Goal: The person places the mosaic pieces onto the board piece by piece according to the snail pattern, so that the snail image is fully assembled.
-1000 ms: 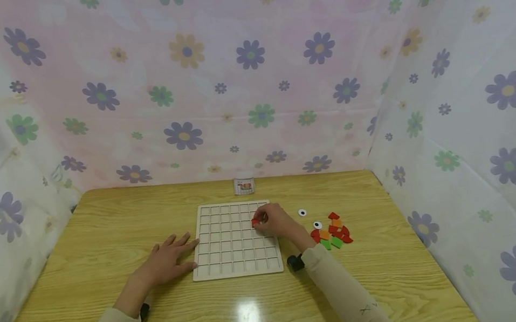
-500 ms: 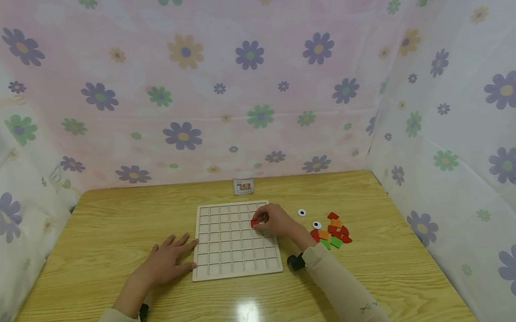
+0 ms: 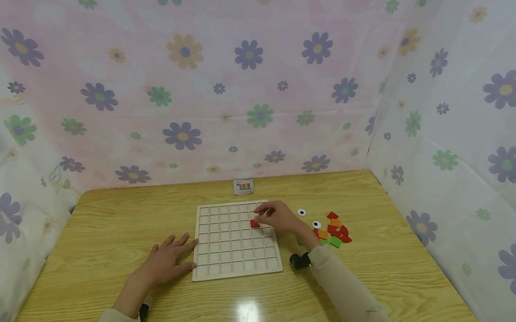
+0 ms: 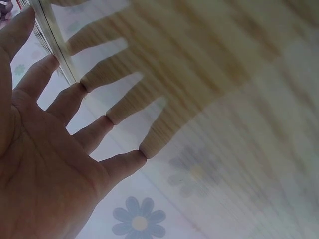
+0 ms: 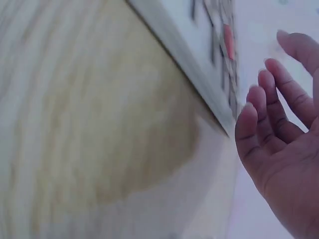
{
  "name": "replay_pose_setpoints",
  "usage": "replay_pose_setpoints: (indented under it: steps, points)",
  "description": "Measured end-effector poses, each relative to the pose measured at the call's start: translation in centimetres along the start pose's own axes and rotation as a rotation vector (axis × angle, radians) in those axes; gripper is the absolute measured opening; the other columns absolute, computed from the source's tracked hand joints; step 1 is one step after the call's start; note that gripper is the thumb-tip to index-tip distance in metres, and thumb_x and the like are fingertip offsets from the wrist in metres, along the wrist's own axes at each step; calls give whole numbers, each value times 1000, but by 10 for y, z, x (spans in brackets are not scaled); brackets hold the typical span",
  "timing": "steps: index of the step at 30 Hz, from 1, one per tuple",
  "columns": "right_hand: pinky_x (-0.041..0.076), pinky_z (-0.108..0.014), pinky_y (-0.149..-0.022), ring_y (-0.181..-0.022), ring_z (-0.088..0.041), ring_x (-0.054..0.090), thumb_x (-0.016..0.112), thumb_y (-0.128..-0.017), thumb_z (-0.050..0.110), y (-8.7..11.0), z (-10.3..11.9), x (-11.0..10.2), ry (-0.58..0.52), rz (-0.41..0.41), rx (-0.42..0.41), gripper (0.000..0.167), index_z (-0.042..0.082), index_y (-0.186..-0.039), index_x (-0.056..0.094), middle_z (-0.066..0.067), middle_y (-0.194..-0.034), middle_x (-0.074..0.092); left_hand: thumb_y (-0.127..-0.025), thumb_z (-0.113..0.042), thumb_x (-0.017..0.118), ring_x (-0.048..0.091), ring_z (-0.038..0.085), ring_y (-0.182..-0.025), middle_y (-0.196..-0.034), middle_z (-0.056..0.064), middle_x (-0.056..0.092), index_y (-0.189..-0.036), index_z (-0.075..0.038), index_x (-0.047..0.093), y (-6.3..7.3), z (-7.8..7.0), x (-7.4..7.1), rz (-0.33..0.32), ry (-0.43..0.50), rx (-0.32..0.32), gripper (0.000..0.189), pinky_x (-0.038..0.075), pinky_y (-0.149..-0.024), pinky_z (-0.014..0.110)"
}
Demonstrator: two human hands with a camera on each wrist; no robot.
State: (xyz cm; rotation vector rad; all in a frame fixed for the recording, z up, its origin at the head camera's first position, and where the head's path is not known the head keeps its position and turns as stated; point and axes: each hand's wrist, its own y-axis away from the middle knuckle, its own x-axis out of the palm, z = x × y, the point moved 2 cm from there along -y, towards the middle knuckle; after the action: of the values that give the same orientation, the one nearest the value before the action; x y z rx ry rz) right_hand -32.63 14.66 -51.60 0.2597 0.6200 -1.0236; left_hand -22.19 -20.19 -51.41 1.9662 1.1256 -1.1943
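A pale wooden grid board (image 3: pixel 231 243) lies flat on the table. One red piece (image 3: pixel 254 223) sits in a cell toward its upper right; the right wrist view catches it as a red patch (image 5: pixel 229 42). My right hand (image 3: pixel 281 218) hovers just beside that piece, fingers loosely bent, holding nothing; in its wrist view the thumb (image 5: pixel 299 47) stands apart from the fingers. With fingers spread, my left hand (image 3: pixel 166 262) rests on the table, its thumb and a fingertip at the board's left edge. The left wrist view shows its straight fingers (image 4: pixel 92 133) touching the tabletop.
Right of the board lie several red, orange and green pieces (image 3: pixel 334 230), partly hidden by my right wrist. Two white discs with black centres (image 3: pixel 301 212) lie near them. A small picture card (image 3: pixel 243 186) is behind the board. Flowered cloth (image 3: pixel 255 101) walls off the table.
My right hand has let go of the red piece and shifted slightly right, leaving it on the board. My left hand has stayed in place.
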Motion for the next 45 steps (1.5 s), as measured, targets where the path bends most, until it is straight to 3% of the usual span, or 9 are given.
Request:
replay_pose_setpoints:
  steps: [6,11,16,19,23,28,33,38,45]
  points:
    - [56,-40,-85,-104,-32,64,65,-102,16,23,4,-24,-90,-56,14,32,-3,-128,67,-19,-122,68,-98,-45,65,27,60,-144,-159,24,38,-152,-13,49,-1,0,1,-3,12,5,65,20,-102,85]
    - [54,-33,-87,-107,-38,63,64,-102,12,48,-2,-42,-84,-111,11,32,-7,-128,65,-27,-124,66,-99,-45,64,27,60,-144,-159,23,38,-153,-13,49,0,2,1,-9,17,0,65,20,-102,85]
    - [55,-31,-84,-101,-43,63,63,-100,3,77,3,-60,-43,-105,-4,29,-13,-124,64,-33,-119,65,-99,-45,64,28,60,-143,-159,24,39,-152,-13,50,1,2,1,-16,20,3,64,19,-102,85]
    - [55,-29,-80,-96,-41,65,63,-99,0,93,-7,-68,-20,-107,-8,26,-14,-121,65,-34,-115,66,-99,-45,64,27,60,-143,-159,24,38,-152,-12,50,1,2,1,-16,23,4,64,19,-102,85]
    - [55,-26,-77,-90,-28,67,65,-99,4,114,-34,-78,-5,-121,20,25,-9,-120,67,-26,-110,69,-99,-44,64,28,61,-143,-159,25,38,-152,-11,50,2,0,0,-16,28,9,64,19,-101,86]
    - [55,-26,-75,-87,-22,67,70,-97,9,141,-49,-89,1,-155,58,26,-6,-119,69,-19,-104,71,-99,-42,65,28,62,-142,-158,26,39,-152,-10,50,4,-3,-1,-18,27,11,64,19,-101,86]
    - [55,-26,-74,-84,-15,65,72,-96,9,165,-61,-101,79,-206,87,23,-3,-115,71,-16,-102,72,-99,-41,65,28,62,-142,-158,26,39,-152,-10,50,4,-6,-4,-17,34,10,63,19,-102,85]
    - [56,-27,-74,-84,-12,66,72,-95,7,178,-71,-111,130,-248,143,23,-2,-116,71,-18,-106,73,-99,-42,65,28,61,-143,-158,26,39,-152,-10,50,3,-8,-6,-9,40,5,63,19,-102,85]
    - [57,-29,-74,-90,-28,69,75,-90,2,183,-73,-120,163,-240,241,30,-6,-119,68,-22,-108,70,-99,-43,65,27,60,-143,-159,25,39,-152,-11,50,3,-6,-3,-3,43,-3,64,19,-102,85]
